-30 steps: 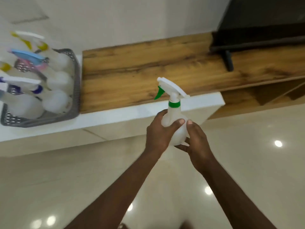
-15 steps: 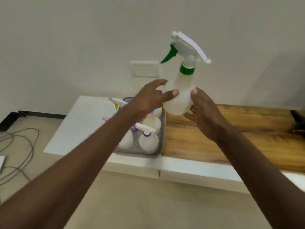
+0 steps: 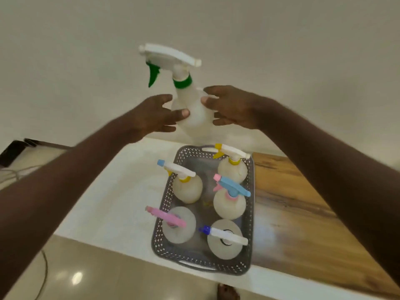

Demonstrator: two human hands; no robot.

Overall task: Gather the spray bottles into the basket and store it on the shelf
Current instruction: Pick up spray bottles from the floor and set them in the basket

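Observation:
A white spray bottle with a green trigger and collar (image 3: 192,113) is up in the air above the far end of the grey perforated basket (image 3: 249,245). My left hand (image 3: 151,115) grips its round body from the left and my right hand (image 3: 233,107) from the right. The basket stands on a white counter (image 3: 112,202) and holds several upright spray bottles: two with yellow collars (image 3: 188,187) (image 3: 232,169), one with a blue-and-pink head (image 3: 229,204), one with a pink head (image 3: 177,226), one with a blue nozzle (image 3: 225,241).
A wooden surface (image 3: 298,224) adjoins the counter on the right. Plain wall behind. Cables (image 3: 13,174) and a dark object (image 3: 10,152) lie on the floor at left. A bare foot (image 3: 227,292) shows below the counter's front edge.
Both hands have carried the green-trigger bottle leftward and over the basket; the view has swung so the basket now sits below the hands.

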